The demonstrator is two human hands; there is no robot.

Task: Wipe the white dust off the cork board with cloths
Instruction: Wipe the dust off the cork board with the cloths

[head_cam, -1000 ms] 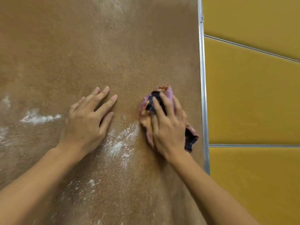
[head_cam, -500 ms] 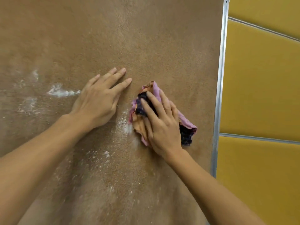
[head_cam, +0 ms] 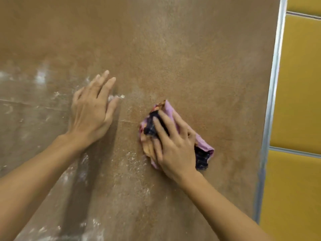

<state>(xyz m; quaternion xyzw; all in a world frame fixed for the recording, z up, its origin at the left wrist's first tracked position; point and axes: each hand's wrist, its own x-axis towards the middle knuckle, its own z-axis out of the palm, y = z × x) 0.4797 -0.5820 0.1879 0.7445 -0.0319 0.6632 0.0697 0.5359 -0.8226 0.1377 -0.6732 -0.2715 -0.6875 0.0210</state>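
"Head view: what takes up most of it?"

"A brown, grainy cork board (head_cam: 191, 58), standing upright. Its top, bottom and left edges run out of the picture. Only the right edge shows, bounded by a thin silver metal frame strip (head_cam: 272, 94), with mustard-yellow wall panels (head_cam: 298, 84) beyond it."

"And the white dust (head_cam: 135, 164)?"

"Smeared and speckled over the lower middle and the left part of the board. The left side is blurred, so the streaks there are hard to read. A small white clump sits just at the tips of the left hand (head_cam: 92, 112). The upper right of the board looks much cleaner."

"How does that hand lie?"

"Flat on the board, palm down, its fingers (head_cam: 107, 87) straight and close together, grasping nothing. Whatever dust is under the palm is hidden."

"The other one?"

"The right hand (head_cam: 175, 146) lies on a crumpled pink, dark blue and orange cloth (head_cam: 169, 110), right of the left hand and well apart from the frame strip. Its fingers (head_cam: 161, 126) are spread and nearly straight, pressing the cloth against the board rather than curling round it."

"Can you see the whole cloth?"

"No. The middle is covered by the hand, and only bunched edges stick out above, left and lower right. The print is too rumpled to make out."

"The arms?"

"Both bare forearms are cut off by the lower edge."
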